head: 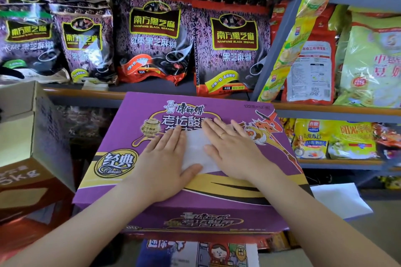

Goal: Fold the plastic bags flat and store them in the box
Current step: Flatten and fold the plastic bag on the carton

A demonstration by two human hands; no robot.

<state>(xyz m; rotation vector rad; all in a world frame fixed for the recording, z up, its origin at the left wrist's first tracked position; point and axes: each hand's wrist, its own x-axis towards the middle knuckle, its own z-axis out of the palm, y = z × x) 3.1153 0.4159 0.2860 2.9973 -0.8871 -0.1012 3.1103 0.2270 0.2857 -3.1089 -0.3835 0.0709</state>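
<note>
A folded white plastic bag (195, 149) lies flat on top of a closed purple noodle carton (121, 136). My left hand (165, 158) presses on the bag's left side with straight fingers, thumb across its lower edge. My right hand (230, 145), wearing a ring, lies flat on the bag's right side. Both palms face down. An open brown cardboard box (23, 119) stands at the left, its inside mostly out of sight.
Shelves behind hold black sesame paste bags (152, 39) and yellow cereal packs (334, 138). A white sheet or bag (338, 199) lies on the floor at the right. A printed package (195, 253) sits below the carton's front edge.
</note>
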